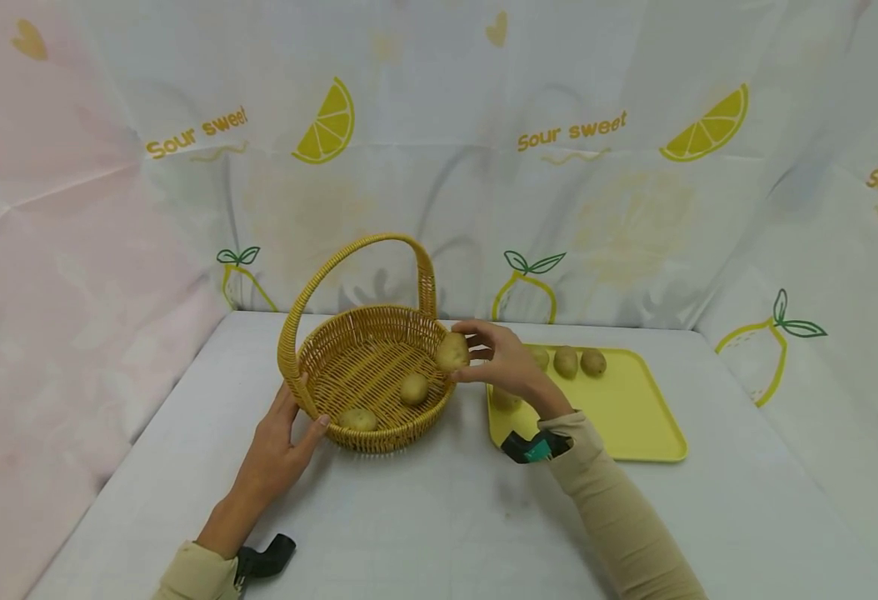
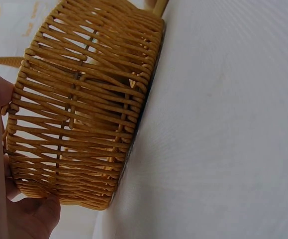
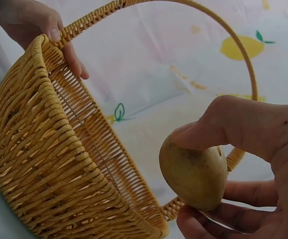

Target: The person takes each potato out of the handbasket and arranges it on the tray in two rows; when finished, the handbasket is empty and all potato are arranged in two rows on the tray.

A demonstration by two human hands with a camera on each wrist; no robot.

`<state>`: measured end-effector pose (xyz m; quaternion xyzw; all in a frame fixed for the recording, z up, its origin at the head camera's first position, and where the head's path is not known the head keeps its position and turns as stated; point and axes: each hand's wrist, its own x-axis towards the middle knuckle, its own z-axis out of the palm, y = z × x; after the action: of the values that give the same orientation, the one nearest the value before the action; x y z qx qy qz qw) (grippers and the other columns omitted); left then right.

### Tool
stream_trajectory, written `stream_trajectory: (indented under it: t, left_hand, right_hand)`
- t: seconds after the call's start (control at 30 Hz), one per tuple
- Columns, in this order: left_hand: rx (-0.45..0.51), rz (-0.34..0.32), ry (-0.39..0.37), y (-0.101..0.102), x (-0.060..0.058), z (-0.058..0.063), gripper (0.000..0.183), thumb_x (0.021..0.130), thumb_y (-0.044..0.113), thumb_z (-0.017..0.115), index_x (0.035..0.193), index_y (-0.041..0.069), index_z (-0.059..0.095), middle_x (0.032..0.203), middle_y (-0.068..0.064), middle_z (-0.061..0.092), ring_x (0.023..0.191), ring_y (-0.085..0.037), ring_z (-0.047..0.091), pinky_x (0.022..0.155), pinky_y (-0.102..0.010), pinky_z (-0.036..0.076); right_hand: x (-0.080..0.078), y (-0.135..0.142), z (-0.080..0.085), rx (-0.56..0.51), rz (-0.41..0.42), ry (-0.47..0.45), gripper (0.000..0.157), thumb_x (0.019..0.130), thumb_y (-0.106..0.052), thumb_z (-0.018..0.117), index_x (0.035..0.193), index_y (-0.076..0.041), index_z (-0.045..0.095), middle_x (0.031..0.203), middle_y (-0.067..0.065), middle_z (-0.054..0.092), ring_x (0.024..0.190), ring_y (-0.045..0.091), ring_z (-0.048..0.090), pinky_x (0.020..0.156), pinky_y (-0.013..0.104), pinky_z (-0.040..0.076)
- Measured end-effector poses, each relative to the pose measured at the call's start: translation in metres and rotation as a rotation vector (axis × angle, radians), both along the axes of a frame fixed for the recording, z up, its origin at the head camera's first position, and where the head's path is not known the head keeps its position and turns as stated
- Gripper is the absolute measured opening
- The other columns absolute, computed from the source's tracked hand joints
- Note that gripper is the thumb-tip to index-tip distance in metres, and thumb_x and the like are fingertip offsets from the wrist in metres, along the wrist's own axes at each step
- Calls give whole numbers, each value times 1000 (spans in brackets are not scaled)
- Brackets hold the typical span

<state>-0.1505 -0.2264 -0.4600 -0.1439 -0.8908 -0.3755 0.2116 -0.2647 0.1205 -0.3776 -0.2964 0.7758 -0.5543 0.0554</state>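
Observation:
A yellow-brown wicker basket (image 1: 379, 437) with a tall arched handle stands upright on the table. My left hand (image 1: 277, 446) grips its left rim at the foot of the handle, with the thumb toward the near side. Two potatoes lie inside: one potato (image 1: 413, 388) right of the middle, another potato (image 1: 358, 419) by the near wall. Between thumb and fingertips, my right hand (image 1: 502, 362) pinches a third potato (image 3: 193, 172). That potato overlaps the basket's right rim in the head view, and the right wrist view shows it beside the rim.
Right of the basket, a yellow tray (image 1: 626, 425) lies on the white table (image 1: 424, 533). Several potatoes (image 1: 565, 362) sit along its far and left sides, partly hidden by my right hand and wrist. A printed cloth (image 1: 454, 192) hangs behind the table.

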Motion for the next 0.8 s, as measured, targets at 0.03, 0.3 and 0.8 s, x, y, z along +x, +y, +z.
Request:
stream_trajectory:
  t: [0.03, 0.3, 0.8]
  left_hand:
    - [0, -1, 2, 0, 0, 0, 73, 103, 19, 66, 162, -2, 28, 169, -18, 21, 150, -42, 28, 118, -54, 29]
    - [-3, 2, 3, -1, -1, -1, 73, 103, 18, 66, 162, -3, 28, 170, -18, 20, 150, -43, 28, 120, -46, 27]
    - [-6, 12, -4, 0, -1, -2, 72, 104, 21, 65, 161, -4, 29, 169, -19, 22, 151, -41, 26, 118, -57, 28]
  right_hand:
    - [0, 1, 0, 0, -4, 0, 69, 79, 1, 85, 142, 8, 56, 136, 19, 59, 119, 36, 59, 98, 41, 53]
    - [0, 15, -2, -37, 1, -1, 67, 78, 3, 85, 139, 9, 57, 133, 21, 60, 117, 39, 58, 100, 49, 50]
    - [2, 42, -7, -15, -49, -8, 65, 79, 6, 84, 138, 9, 57, 133, 22, 60, 118, 39, 57, 102, 54, 47]
